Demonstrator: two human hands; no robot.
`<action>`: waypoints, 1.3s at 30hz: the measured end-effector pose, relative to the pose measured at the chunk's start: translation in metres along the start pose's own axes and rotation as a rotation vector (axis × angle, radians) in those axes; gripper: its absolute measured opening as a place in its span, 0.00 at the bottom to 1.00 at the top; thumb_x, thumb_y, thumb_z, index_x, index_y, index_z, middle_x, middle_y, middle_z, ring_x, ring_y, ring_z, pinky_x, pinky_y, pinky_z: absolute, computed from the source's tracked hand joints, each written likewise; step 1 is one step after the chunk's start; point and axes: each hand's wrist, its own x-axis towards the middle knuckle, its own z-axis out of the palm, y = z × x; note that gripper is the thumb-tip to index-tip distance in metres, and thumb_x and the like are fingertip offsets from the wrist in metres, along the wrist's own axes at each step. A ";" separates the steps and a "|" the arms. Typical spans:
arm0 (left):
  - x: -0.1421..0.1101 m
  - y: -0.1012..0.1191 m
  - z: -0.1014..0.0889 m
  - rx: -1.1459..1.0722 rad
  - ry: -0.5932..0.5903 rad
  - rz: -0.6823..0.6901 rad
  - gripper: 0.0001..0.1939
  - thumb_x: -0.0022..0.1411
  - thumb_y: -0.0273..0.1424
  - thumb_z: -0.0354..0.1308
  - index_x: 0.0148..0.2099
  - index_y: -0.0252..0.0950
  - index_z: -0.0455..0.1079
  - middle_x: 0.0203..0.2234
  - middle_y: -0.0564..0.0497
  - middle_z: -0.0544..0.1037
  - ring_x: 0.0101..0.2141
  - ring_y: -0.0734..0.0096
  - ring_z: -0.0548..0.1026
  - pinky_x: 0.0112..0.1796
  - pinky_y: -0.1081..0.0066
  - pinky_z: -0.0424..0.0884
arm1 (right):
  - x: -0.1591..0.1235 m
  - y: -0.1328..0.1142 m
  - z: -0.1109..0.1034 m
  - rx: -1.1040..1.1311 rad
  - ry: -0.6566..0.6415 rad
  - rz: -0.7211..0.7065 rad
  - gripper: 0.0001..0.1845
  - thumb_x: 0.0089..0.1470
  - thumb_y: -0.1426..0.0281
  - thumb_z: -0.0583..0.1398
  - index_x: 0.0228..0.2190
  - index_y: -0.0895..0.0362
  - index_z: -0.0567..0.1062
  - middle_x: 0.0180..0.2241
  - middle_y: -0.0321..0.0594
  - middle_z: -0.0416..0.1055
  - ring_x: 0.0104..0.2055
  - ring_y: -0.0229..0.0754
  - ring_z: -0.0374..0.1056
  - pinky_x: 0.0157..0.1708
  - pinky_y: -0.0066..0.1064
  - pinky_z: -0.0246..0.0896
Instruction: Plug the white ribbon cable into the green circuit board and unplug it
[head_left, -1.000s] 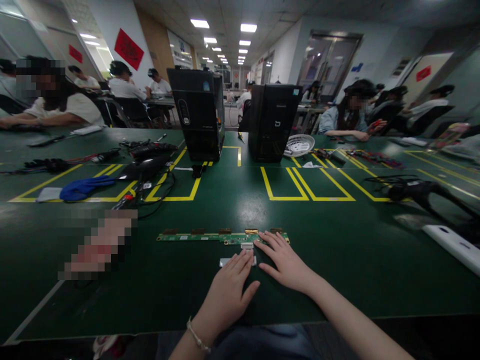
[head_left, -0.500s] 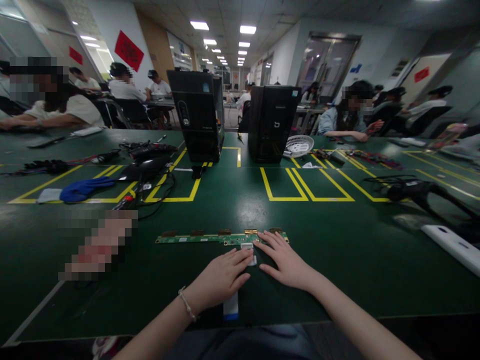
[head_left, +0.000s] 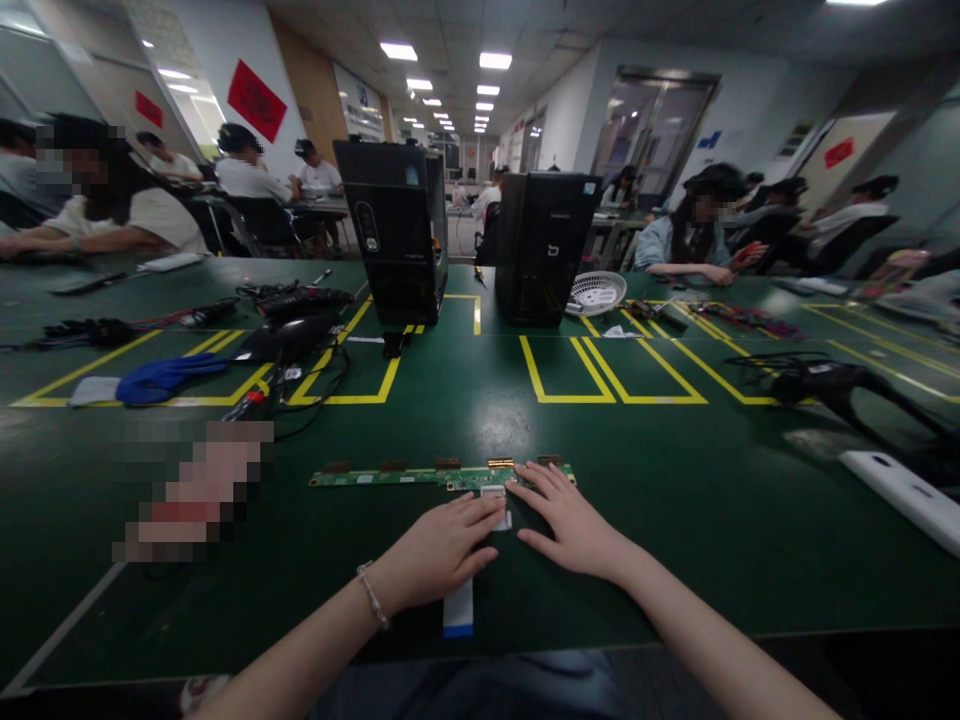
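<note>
A long, narrow green circuit board (head_left: 409, 478) lies crosswise on the table in front of me. My left hand (head_left: 439, 548) rests over a white flat ribbon cable (head_left: 459, 603), fingers stretched out, their tips by the white connector (head_left: 493, 491) at the board's lower edge. The cable's blue-tipped end sticks out below that hand; its middle is hidden. On the board's right part lie the fingertips of my right hand (head_left: 562, 515), its fingers spread and the thumb apart on the table side. Neither hand is closed round anything.
Two black computer towers (head_left: 390, 235) (head_left: 546, 250) stand at the back, a white basket (head_left: 598, 292) beside the right one. At left lie a blue glove (head_left: 169, 378) and bundled cables. A white power strip (head_left: 904, 495) is at right. Co-workers sit beyond.
Both hands keep almost the same place on the board and cable. The view has shifted very slightly.
</note>
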 end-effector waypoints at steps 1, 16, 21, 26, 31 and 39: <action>0.000 0.001 0.001 0.000 0.000 -0.008 0.24 0.69 0.37 0.50 0.65 0.42 0.58 0.62 0.48 0.64 0.61 0.63 0.61 0.60 0.60 0.57 | 0.000 0.000 0.000 0.000 0.003 -0.003 0.34 0.58 0.57 0.57 0.63 0.51 0.58 0.65 0.45 0.50 0.67 0.51 0.43 0.64 0.53 0.39; -0.034 0.008 -0.027 -0.279 0.301 -0.325 0.21 0.73 0.34 0.39 0.64 0.45 0.59 0.62 0.51 0.64 0.60 0.66 0.62 0.57 0.60 0.63 | -0.001 -0.001 0.005 -0.045 0.027 0.027 0.30 0.62 0.57 0.51 0.63 0.51 0.57 0.65 0.45 0.49 0.68 0.49 0.38 0.65 0.53 0.37; -0.073 -0.005 -0.001 -0.003 0.346 -0.452 0.18 0.70 0.36 0.45 0.57 0.40 0.68 0.52 0.47 0.75 0.52 0.60 0.72 0.52 0.56 0.70 | 0.002 -0.007 -0.004 -0.017 0.000 -0.082 0.28 0.62 0.58 0.52 0.61 0.49 0.61 0.67 0.45 0.45 0.69 0.50 0.35 0.65 0.53 0.35; -0.093 -0.016 0.019 0.173 0.377 -0.455 0.18 0.70 0.36 0.46 0.57 0.37 0.68 0.52 0.45 0.74 0.52 0.56 0.71 0.53 0.51 0.68 | 0.007 -0.012 -0.008 0.018 -0.075 -0.151 0.31 0.60 0.52 0.53 0.62 0.46 0.59 0.67 0.44 0.42 0.69 0.52 0.32 0.64 0.55 0.32; -0.089 -0.016 0.021 0.214 0.337 -0.450 0.18 0.70 0.35 0.46 0.57 0.37 0.68 0.54 0.45 0.72 0.54 0.55 0.70 0.55 0.50 0.66 | 0.009 -0.013 -0.008 0.023 -0.140 -0.116 0.32 0.60 0.51 0.52 0.63 0.45 0.57 0.67 0.46 0.43 0.69 0.50 0.35 0.64 0.53 0.31; -0.090 -0.018 0.023 0.214 0.330 -0.448 0.19 0.70 0.35 0.46 0.58 0.38 0.67 0.55 0.46 0.71 0.55 0.56 0.69 0.55 0.51 0.65 | 0.001 -0.024 -0.015 -0.017 -0.166 -0.010 0.34 0.59 0.50 0.52 0.63 0.43 0.54 0.67 0.47 0.44 0.68 0.50 0.38 0.64 0.55 0.32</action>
